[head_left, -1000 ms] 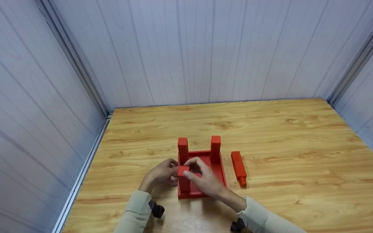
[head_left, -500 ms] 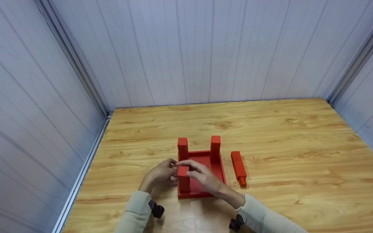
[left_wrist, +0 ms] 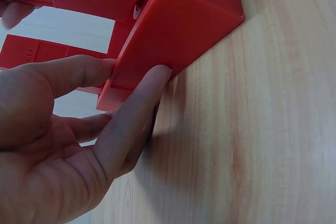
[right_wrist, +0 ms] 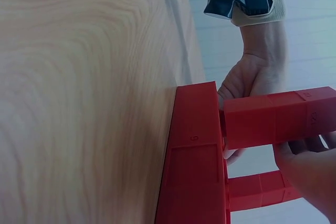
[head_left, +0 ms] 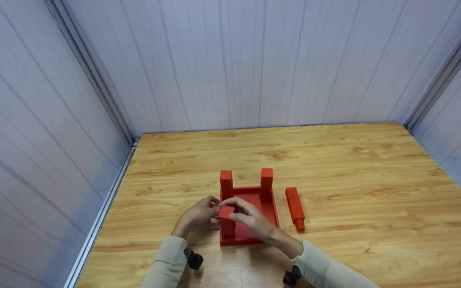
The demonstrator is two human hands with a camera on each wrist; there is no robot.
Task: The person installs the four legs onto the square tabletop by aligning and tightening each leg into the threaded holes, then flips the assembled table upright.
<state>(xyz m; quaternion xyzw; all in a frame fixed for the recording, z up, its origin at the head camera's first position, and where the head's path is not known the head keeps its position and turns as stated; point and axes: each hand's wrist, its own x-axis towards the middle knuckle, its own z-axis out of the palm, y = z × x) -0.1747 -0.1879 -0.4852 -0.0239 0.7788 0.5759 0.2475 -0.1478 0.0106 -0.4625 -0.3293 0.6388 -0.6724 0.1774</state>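
A red panel with a raised rim (head_left: 270, 210) lies on the table with three square red legs standing up from it. My right hand (head_left: 256, 224) holds the upper part of the front left leg (head_left: 227, 229), thumb on its right side and fingers reaching round behind. That leg (right_wrist: 262, 121) meets the panel's corner in the right wrist view, with a narrow gap at its base. My left hand (head_left: 198, 215) grips the panel's left edge; in the left wrist view the thumb lies over the rim and a finger (left_wrist: 142, 100) along the outer side wall (left_wrist: 173, 30).
A fourth, loose red leg (head_left: 295, 206) with a narrower round peg at its near end lies right of the panel. The back left leg (head_left: 226, 185) and back right leg (head_left: 267, 183) stand upright. Pale walls (head_left: 238, 64) enclose the wooden table (head_left: 358, 180).
My right thumb has slid from the leg's top to its right side, and the fingers have stretched left behind it. The leg's top looks slightly turned. My left hand keeps its place.
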